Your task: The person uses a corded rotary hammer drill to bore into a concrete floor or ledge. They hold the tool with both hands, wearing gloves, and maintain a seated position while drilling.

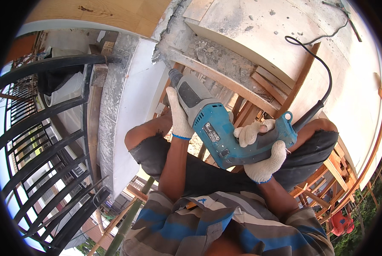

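Observation:
A teal and grey rotary hammer (pixel 218 136) lies across my lap, its dark nose pointing up and left. My left hand (pixel 180 116), in a white knit glove, is wrapped round the grey front housing. With my right hand (pixel 264 167), gloved alike, I grip the rear handle, fingers curled over it. Beyond the nose stands the broken edge of a concrete slab (pixel 167 47), rough and crumbled. Whether a bit reaches into the concrete is hard to make out. A black power cord (pixel 327 85) runs from the handle toward the far right.
On the left is a black metal railing (pixel 46 113) beside a grey ledge (pixel 114 106). Wooden boards (pixel 225 79) and rubble (pixel 216 51) lie ahead around an opening. Pale panels (pixel 293 25) with loose chips stretch to the right. Timber scaffolding (pixel 327 187) shows below right.

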Demonstrator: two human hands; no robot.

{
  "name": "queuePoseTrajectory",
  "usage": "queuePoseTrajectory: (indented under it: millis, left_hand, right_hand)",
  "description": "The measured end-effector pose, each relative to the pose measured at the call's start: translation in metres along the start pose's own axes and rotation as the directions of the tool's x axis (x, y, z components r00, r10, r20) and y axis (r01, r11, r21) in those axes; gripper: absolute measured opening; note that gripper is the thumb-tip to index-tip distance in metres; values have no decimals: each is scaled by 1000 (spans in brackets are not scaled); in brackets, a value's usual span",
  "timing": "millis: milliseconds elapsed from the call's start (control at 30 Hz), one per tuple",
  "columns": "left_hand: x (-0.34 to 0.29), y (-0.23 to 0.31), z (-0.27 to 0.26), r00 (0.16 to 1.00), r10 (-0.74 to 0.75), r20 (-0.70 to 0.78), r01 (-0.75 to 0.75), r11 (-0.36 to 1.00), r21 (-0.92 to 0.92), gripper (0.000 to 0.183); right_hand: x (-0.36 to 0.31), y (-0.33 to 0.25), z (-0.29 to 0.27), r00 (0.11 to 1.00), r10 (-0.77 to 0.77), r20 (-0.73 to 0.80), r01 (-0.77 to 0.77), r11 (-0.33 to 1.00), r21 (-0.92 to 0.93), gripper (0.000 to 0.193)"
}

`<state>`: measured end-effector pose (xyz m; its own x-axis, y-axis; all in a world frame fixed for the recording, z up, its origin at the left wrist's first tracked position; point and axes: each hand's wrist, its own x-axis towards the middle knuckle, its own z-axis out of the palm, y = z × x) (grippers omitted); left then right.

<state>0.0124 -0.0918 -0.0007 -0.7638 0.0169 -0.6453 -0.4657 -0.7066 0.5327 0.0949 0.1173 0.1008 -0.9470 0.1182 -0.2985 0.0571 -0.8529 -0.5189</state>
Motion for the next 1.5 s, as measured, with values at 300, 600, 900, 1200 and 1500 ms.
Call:
queuePoseTrajectory:
  millis: [300, 600, 900, 1200, 1500]
  left_hand:
    - [-30, -41, 12, 996, -43, 72, 33, 990, 136, 82]
    - [-62, -49, 7, 998, -23, 65, 13, 989, 144, 78]
    - [-29, -25, 11, 997, 41, 67, -49, 992, 117, 74]
    - [-22, -33, 40, 994, -1, 105, -11, 993, 116, 76]
    - [-26, -48, 37, 990, -13, 142, -10, 988, 157, 74]
  right_hand:
    - [-9, -62, -34, 982, 55, -179, -45, 997, 61, 56]
    - [-35, -70, -34, 993, 19, -120, -19, 1000, 1, 52]
    - [-9, -33, -37, 1000, -14, -23, 17, 990, 139, 49]
    - [31, -83, -37, 997, 28, 70, -28, 1000, 4, 51]
    - [35, -89, -72, 998, 54, 11, -54, 997, 63, 49]
